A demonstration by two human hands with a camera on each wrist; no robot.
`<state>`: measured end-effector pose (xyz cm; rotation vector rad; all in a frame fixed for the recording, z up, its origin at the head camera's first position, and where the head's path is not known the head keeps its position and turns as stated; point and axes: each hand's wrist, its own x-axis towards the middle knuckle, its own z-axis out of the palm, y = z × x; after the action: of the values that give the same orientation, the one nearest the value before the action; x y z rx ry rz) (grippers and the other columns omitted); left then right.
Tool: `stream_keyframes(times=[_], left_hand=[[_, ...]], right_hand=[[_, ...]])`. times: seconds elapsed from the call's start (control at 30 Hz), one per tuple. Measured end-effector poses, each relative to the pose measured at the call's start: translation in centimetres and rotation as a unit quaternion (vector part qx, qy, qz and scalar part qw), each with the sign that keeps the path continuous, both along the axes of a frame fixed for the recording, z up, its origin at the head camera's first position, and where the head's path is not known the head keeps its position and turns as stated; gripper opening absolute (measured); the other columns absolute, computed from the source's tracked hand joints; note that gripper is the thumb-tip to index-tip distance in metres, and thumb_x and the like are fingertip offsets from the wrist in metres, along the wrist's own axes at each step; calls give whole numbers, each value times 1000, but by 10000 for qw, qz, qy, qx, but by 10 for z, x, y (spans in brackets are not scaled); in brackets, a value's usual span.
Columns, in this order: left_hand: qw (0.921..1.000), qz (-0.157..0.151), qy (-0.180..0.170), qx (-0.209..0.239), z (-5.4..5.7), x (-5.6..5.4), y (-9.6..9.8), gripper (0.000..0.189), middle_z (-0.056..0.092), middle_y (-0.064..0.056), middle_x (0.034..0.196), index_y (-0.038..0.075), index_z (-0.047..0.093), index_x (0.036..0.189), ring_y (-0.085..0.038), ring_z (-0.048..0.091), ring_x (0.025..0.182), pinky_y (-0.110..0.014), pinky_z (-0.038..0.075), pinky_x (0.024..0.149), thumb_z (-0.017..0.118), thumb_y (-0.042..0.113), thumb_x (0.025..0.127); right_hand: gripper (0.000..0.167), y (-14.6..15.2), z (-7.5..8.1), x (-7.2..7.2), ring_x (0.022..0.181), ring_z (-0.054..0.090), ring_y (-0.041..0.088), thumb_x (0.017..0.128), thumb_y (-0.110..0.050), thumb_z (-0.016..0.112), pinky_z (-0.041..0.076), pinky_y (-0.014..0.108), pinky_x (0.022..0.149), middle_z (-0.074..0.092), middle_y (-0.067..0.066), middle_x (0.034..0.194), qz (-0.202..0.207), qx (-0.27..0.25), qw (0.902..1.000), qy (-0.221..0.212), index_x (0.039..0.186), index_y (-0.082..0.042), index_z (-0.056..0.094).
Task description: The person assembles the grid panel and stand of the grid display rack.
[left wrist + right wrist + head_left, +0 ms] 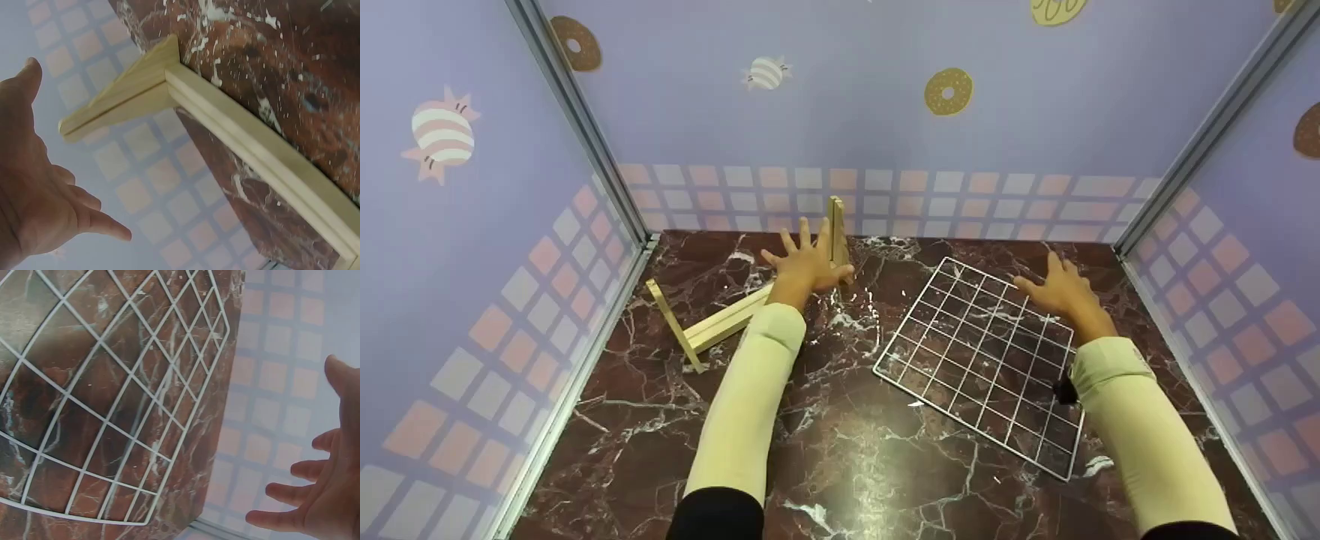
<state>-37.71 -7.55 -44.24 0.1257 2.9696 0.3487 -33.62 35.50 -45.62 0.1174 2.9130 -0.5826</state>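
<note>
A pale wooden stand (729, 322), with a grooved crossbar and an end piece at either side, lies on the dark marbled surface at left. My left hand (804, 266) hovers over its far end with fingers spread, hiding part of it. In the left wrist view, a gap shows between the left hand (42, 191) and the wooden stand (253, 149). To the right, a white wire grid panel (976, 349) lies flat. Over its far right edge is my right hand (1063, 289), fingers extended, holding nothing. The right wrist view shows that hand (326, 481) apart from the grid (131, 374).
Purple walls with pink and white squares (885, 180) enclose the surface at the back and both sides. Grey metal strips (585, 127) run along the corners. A small black object (1065, 390) shows beside the right sleeve. Bare marbled surface (855, 450) lies in front.
</note>
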Motion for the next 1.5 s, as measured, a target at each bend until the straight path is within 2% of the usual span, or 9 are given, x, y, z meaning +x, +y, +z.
stream_keyframes(times=[0.23,0.37,0.47,0.6,0.87,0.97,1.23,1.37,1.5], left_hand=[[9994,-86,-85,320,-19,1,19,103,-3,-15,172,26,0,165,-50,1,156,-85,13,110,59,67,92],[9979,-123,-74,624,-29,1,31,103,6,-15,172,24,7,165,-50,11,155,-84,22,108,67,61,90],[9970,-126,-66,757,-36,2,38,101,16,-19,170,21,13,165,-48,23,153,-75,36,109,70,56,90],[9969,-83,-31,776,-45,6,48,96,29,-23,164,16,20,164,-46,37,146,-60,45,109,70,54,91],[9966,-45,-123,813,-73,14,75,94,32,-23,163,13,28,161,-47,38,145,-59,43,113,68,59,89],[9958,26,-191,899,-83,19,84,93,35,-23,160,13,29,160,-45,42,144,-57,44,112,71,56,88],[9962,140,-292,813,-99,30,103,93,41,-26,153,5,31,157,-46,43,141,-56,46,110,73,50,88],[9950,201,-358,907,-105,36,112,90,41,-25,152,5,35,155,-45,43,141,-58,46,109,74,50,87],[9952,189,-404,876,-112,42,119,88,41,-24,152,4,38,153,-43,43,140,-61,45,108,74,50,87]], right_hand=[[98,13,-13,9,130,34,70,97,-53,54,33,75,109,26,51,147,-361,-185,9988,279,157,11,11],[97,20,-19,13,131,35,68,95,-47,59,33,73,110,29,53,143,-575,-283,9978,184,154,16,14],[99,24,-23,15,132,33,69,95,-48,58,32,72,112,27,54,144,-706,-264,9971,80,152,19,13],[97,28,-30,18,132,33,68,96,-50,55,33,70,112,27,54,144,-916,-253,9955,12,151,20,15],[99,37,-50,29,131,32,70,96,-55,52,33,71,111,24,54,144,-1358,-260,9898,-342,149,22,18],[101,37,-58,32,133,31,69,94,-57,54,33,71,112,23,53,146,-1548,-306,9865,-430,152,18,16],[103,38,-72,41,132,28,71,94,-58,53,36,75,106,21,52,142,-1921,-337,9769,-876,151,19,16],[107,39,-76,47,136,20,73,92,-58,53,31,76,109,14,54,145,-2031,-353,9712,-1196,153,17,9],[109,38,-82,48,135,14,77,92,-56,54,25,77,112,9,57,145,-2036,-317,9697,-1313,151,21,5]])
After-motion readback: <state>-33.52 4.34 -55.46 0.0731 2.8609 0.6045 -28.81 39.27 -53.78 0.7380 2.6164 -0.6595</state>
